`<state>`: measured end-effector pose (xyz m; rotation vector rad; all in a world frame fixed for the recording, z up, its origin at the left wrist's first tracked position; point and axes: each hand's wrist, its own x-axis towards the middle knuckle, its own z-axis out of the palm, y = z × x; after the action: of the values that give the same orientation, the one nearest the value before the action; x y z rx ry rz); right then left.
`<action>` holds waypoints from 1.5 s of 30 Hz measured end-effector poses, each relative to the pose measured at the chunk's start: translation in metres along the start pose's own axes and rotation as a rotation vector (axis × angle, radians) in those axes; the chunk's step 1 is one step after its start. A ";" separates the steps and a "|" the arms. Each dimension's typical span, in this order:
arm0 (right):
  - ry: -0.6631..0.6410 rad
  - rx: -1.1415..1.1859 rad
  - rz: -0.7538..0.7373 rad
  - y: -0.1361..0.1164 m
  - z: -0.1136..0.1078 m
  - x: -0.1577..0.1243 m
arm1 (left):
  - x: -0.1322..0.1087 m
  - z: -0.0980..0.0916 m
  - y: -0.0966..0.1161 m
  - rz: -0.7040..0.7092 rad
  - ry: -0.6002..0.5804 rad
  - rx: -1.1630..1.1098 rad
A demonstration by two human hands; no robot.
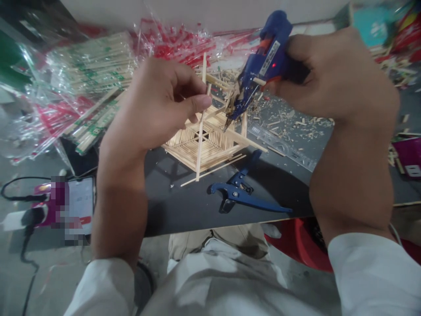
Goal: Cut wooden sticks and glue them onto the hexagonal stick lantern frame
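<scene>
Between the thumb and fingers of my left hand point(158, 103) is a thin wooden stick point(199, 149), slanting across the front of a stick structure. My right hand point(338, 74) is wrapped round a blue hot glue gun point(268, 57) with a small red light lit. The gun points down, its nozzle close to the sticks; whether it touches cannot be told. The structure point(213, 160) is a hexagonal, web-like basket of layered wooden sticks with a small dark gap at its centre. Dark, stringy residue covers the gun's front end.
Blue cutters point(241, 193) lie near the table's front edge. A clear ruler point(283, 145) sits among wood scraps point(283, 116). Bundles of wrapped chopsticks point(92, 66) and plastic wrappers point(177, 41) fill the back left. A phone point(82, 202) and plugs point(33, 215) are at left; a red basin point(296, 245) stands below.
</scene>
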<state>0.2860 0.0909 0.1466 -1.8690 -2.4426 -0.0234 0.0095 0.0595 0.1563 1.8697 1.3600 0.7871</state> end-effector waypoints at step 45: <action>0.036 -0.131 0.173 0.057 -0.007 0.000 | 0.010 0.041 -0.011 -0.128 0.017 -0.039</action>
<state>0.3411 0.1055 0.1515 -2.1074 -2.2991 -0.2115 0.0393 0.0640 0.1244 1.7307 1.4492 0.7602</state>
